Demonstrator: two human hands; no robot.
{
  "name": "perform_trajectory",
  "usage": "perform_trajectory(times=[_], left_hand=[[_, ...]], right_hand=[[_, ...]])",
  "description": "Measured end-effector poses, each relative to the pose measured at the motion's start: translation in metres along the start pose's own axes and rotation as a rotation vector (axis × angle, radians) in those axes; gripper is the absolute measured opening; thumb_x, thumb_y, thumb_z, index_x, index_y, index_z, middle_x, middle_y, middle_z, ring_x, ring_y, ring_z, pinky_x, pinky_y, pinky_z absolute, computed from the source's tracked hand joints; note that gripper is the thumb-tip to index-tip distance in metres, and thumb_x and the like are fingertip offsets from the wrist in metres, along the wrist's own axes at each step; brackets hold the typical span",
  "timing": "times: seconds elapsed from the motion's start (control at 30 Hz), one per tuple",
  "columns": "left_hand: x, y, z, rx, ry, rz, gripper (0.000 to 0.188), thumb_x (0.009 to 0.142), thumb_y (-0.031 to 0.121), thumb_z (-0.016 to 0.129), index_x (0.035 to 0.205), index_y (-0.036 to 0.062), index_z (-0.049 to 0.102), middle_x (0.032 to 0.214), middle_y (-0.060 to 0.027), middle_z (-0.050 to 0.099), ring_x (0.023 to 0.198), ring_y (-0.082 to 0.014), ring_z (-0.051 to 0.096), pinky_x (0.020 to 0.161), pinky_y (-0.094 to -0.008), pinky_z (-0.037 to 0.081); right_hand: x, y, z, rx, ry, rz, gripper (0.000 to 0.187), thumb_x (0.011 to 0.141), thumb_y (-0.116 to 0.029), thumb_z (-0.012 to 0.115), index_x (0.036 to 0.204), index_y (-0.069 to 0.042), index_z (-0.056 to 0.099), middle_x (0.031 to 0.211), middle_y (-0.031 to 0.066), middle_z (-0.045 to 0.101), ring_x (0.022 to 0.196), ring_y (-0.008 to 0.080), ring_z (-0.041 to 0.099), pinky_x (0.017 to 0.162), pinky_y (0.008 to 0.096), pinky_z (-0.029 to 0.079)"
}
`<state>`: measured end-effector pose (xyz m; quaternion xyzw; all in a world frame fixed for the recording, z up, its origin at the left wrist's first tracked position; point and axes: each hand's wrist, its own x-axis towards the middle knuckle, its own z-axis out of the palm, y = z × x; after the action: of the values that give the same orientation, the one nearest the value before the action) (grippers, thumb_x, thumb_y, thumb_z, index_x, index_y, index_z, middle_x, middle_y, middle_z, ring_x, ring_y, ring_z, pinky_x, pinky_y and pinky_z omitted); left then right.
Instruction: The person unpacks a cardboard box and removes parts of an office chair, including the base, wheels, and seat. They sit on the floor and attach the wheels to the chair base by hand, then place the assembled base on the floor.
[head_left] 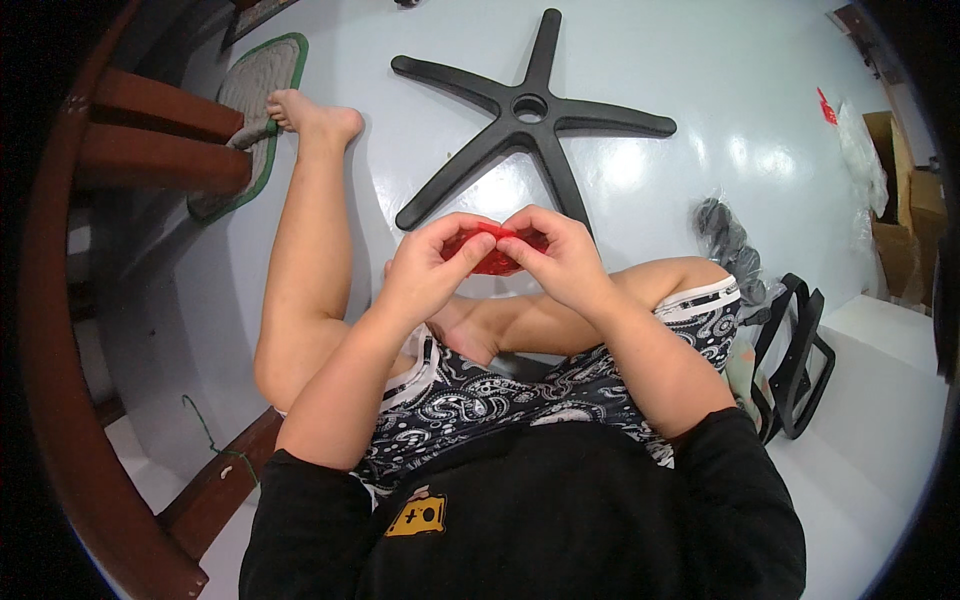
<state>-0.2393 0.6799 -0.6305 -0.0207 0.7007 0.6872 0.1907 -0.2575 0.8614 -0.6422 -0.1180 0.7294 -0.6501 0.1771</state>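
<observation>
Between my two hands is a small red plastic packet (497, 262), held up over my lap. My left hand (432, 258) pinches its left side between thumb and fingers. On the opposite side my right hand (558, 252) grips it the same way, and the two thumb tips nearly meet at its top edge. What the packet contains cannot be made out. Just beyond my hands lies a black five-armed chair base (530, 110) on the floor, with a round hole in its hub.
Black caster wheels in clear plastic (722, 235) lie right of my knee. Black armrest frames (795, 360) stand near them. A cardboard box (900, 230), clear wrapping (862, 155) and a red scrap (826, 106) are at the far right. Left are wooden furniture legs (165, 160) and a green-edged mat (290, 60).
</observation>
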Motion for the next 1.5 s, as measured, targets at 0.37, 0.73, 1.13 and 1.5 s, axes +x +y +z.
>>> perform_trajectory(times=[0.37,0.73,1.13,1.5], left_hand=[[-0.002,-0.002,0.006,0.328,0.162,0.128,0.005,0.080,0.005,0.059,0.081,0.0005,0.057,0.077,-0.0019,0.060,0.072,-0.0082,0.056,0.066,-0.0224,0.046],[0.000,-0.011,0.019,-0.035,0.189,-0.091,0.006,0.082,0.005,0.050,0.078,0.0006,0.054,0.069,-0.0019,0.055,0.059,-0.0064,0.051,0.052,-0.0209,0.044],[0.008,-0.039,0.014,-0.111,0.241,-0.334,0.012,0.084,0.013,0.052,0.079,0.0025,0.055,0.068,-0.0029,0.055,0.054,-0.0098,0.052,0.049,-0.0227,0.043],[0.019,-0.023,-0.034,-0.251,0.189,-0.055,0.016,0.084,0.011,0.058,0.098,0.0039,0.055,0.089,-0.0016,0.060,0.079,-0.0096,0.057,0.072,-0.0233,0.046]], right_hand=[[-0.002,-0.002,0.006,-0.063,0.053,-0.096,0.012,0.077,-0.012,0.063,0.084,-0.003,0.061,0.080,0.0098,0.058,0.070,0.0198,0.060,0.062,0.0292,0.049],[-0.001,0.012,0.023,-0.643,0.276,-0.555,0.015,0.060,-0.009,0.061,0.066,-0.006,0.048,0.069,0.0085,0.047,0.062,0.0271,0.050,0.057,0.0383,0.042],[-0.003,0.026,0.033,-0.857,0.200,-0.579,0.017,0.063,-0.010,0.061,0.073,-0.006,0.048,0.071,0.0090,0.046,0.067,0.0267,0.052,0.060,0.0376,0.043],[0.011,0.039,-0.001,0.106,-0.028,0.119,0.015,0.080,-0.014,0.059,0.091,-0.004,0.064,0.070,0.0062,0.060,0.065,0.0167,0.058,0.062,0.0289,0.047]])
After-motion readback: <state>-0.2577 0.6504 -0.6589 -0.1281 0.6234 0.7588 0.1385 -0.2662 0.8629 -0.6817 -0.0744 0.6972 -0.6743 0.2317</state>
